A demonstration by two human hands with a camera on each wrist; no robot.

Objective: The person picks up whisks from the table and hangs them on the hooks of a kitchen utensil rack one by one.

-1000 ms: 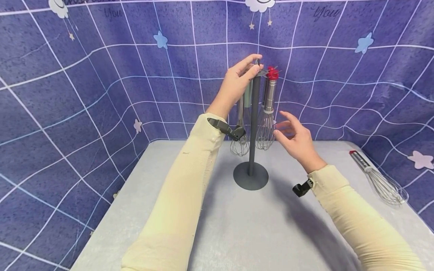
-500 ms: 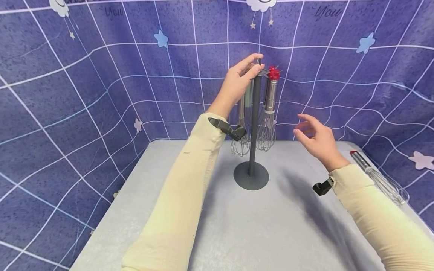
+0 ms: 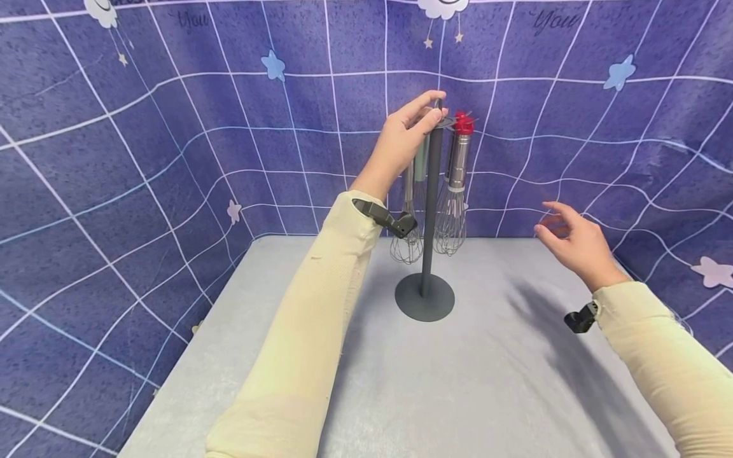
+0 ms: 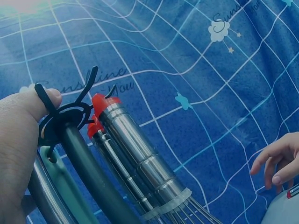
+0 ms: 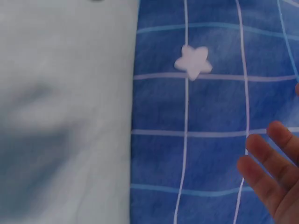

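Observation:
A dark grey utensil stand rises from a round base on the table. My left hand holds its top, thumb and fingers about the upper prong. Red-ended metal whisks hang on the stand's right side in the left wrist view. Beside the pole hang a green handle and a metal handle, with wire loops below in the head view. To the right, my right hand hovers above the table, fingers loosely bent and holding nothing.
The light grey table meets a blue gridded cloth at the back and sides. Behind my right hand, a bit of a red-ended utensil lies on the table; my right forearm hides most of that spot in the head view.
My right hand has moved right, away from the hanging whisks, and now its arm covers the whisk lying at the right. The left hand stays on the stand's top.

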